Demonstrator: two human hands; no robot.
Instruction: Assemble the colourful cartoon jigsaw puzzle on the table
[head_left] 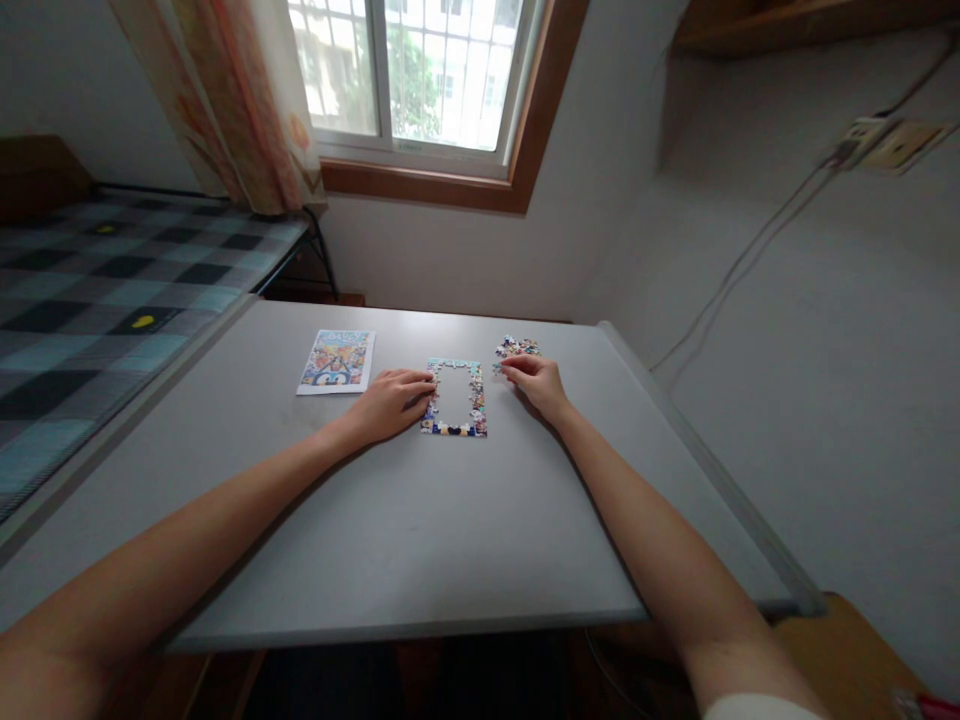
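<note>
The puzzle border [454,431] was laid on the table [390,540]. Its left side was touched by the left hand [394,400], fingers loosely extended. Right of the border, a small piece [496,369] was pinched by the right hand [537,384]. A picture sheet [337,360] was placed left of the border; loose pieces [517,346] were heaped beyond its upper right corner.

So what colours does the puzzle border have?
The puzzle border is multicoloured, with pale blue along its far edge; head view.
</note>
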